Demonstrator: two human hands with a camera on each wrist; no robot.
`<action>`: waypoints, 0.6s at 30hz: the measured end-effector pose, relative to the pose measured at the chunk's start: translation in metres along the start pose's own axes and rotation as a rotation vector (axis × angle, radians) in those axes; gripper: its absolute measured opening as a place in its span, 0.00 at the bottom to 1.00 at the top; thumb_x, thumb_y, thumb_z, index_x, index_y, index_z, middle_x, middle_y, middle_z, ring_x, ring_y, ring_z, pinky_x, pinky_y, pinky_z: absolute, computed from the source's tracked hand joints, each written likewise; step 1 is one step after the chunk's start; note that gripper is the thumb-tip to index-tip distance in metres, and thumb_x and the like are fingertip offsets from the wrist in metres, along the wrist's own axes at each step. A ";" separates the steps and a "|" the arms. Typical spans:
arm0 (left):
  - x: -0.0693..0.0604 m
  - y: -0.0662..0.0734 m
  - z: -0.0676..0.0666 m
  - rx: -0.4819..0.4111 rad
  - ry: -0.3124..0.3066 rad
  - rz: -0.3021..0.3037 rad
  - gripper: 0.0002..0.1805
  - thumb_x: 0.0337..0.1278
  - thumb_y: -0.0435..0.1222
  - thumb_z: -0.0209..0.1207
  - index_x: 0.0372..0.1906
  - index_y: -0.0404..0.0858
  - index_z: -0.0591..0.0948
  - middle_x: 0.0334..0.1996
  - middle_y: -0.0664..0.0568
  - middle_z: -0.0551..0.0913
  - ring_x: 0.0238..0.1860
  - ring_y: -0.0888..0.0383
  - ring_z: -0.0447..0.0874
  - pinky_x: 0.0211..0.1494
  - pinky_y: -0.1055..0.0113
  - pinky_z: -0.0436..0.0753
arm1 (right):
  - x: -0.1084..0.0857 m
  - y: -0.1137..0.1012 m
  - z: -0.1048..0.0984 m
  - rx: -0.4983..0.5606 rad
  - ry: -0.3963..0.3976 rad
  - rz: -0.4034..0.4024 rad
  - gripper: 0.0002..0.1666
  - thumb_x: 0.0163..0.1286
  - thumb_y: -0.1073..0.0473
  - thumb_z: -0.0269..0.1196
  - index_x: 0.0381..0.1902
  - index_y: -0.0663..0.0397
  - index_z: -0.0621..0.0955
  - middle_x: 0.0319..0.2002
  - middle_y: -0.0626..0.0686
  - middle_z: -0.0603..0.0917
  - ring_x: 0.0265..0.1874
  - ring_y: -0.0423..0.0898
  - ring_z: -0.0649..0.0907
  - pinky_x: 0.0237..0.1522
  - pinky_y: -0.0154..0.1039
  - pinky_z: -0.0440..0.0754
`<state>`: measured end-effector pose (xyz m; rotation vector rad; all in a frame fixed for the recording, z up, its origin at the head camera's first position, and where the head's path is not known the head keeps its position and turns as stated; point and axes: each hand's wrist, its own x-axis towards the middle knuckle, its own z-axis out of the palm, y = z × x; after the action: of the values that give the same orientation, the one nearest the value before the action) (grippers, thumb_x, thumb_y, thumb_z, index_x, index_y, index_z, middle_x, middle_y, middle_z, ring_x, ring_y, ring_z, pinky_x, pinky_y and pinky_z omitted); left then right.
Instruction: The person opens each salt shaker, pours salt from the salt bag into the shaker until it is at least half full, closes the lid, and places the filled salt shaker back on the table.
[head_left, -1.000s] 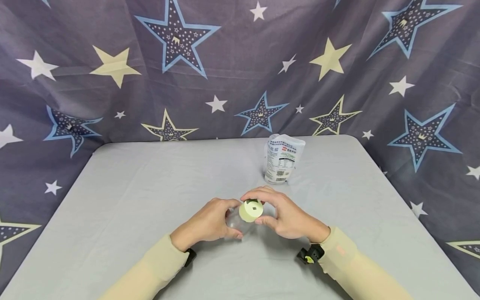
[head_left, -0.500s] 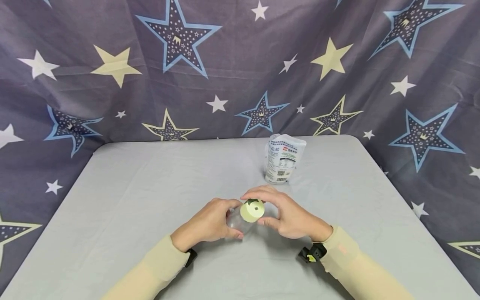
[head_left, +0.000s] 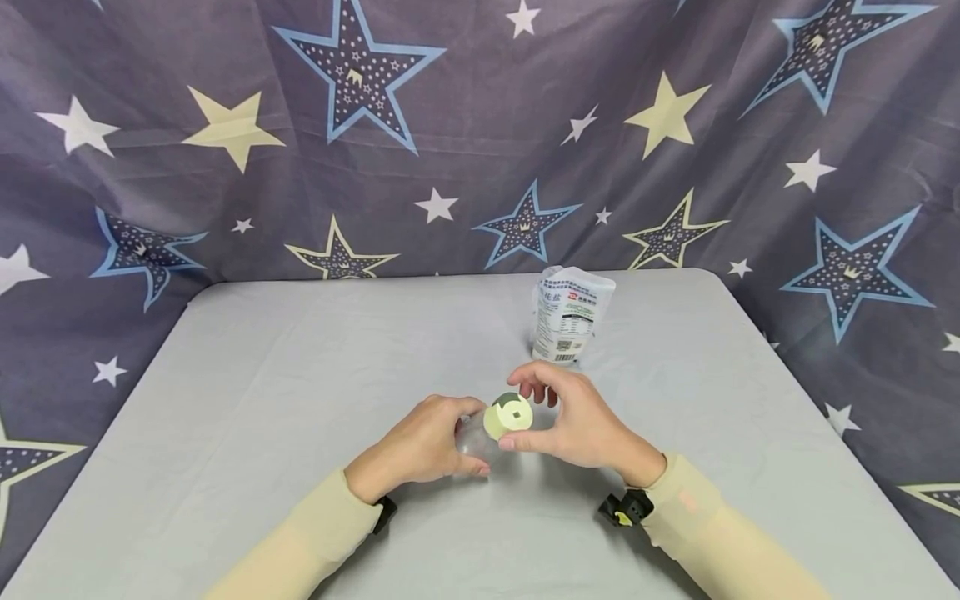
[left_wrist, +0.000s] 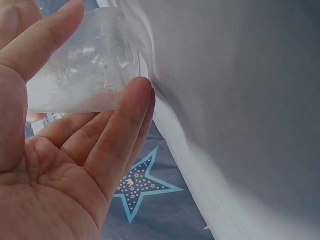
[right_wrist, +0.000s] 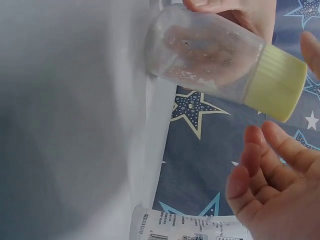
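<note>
A clear bottle (head_left: 476,438) with a pale yellow cap (head_left: 498,424) leans to the right over the table. My left hand (head_left: 422,442) grips its body between thumb and fingers. White residue clings inside the bottle (right_wrist: 205,55) in the right wrist view, where the cap (right_wrist: 276,82) sits on its neck. Beside the cap is my right hand (head_left: 585,421), fingers spread loosely around it. The right wrist view shows the fingers (right_wrist: 250,160) apart from the cap; whether the thumb touches it I cannot tell. The left wrist view shows the bottle's base (left_wrist: 125,55) next to my left fingertips.
A white printed pouch (head_left: 573,317) stands upright behind my right hand. The table (head_left: 337,350) has a grey-white cover. A dark star-patterned cloth (head_left: 465,100) hangs along the back and sides.
My right fingers have lifted off the cap and opened away from it, and the thumb has shifted in front of it. The left hand keeps its grip on the bottle.
</note>
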<state>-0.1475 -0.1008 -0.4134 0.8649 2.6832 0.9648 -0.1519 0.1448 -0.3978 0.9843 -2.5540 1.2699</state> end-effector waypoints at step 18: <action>-0.001 0.001 0.001 0.015 0.017 0.018 0.34 0.35 0.43 0.84 0.54 0.39 0.85 0.36 0.57 0.85 0.31 0.60 0.77 0.33 0.67 0.77 | 0.000 -0.002 0.006 -0.042 0.060 -0.069 0.25 0.48 0.43 0.83 0.41 0.41 0.85 0.30 0.37 0.79 0.28 0.39 0.76 0.31 0.36 0.74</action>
<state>-0.1461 -0.1000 -0.4133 0.8888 2.7049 0.9621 -0.1499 0.1396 -0.4000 1.0016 -2.4691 1.2047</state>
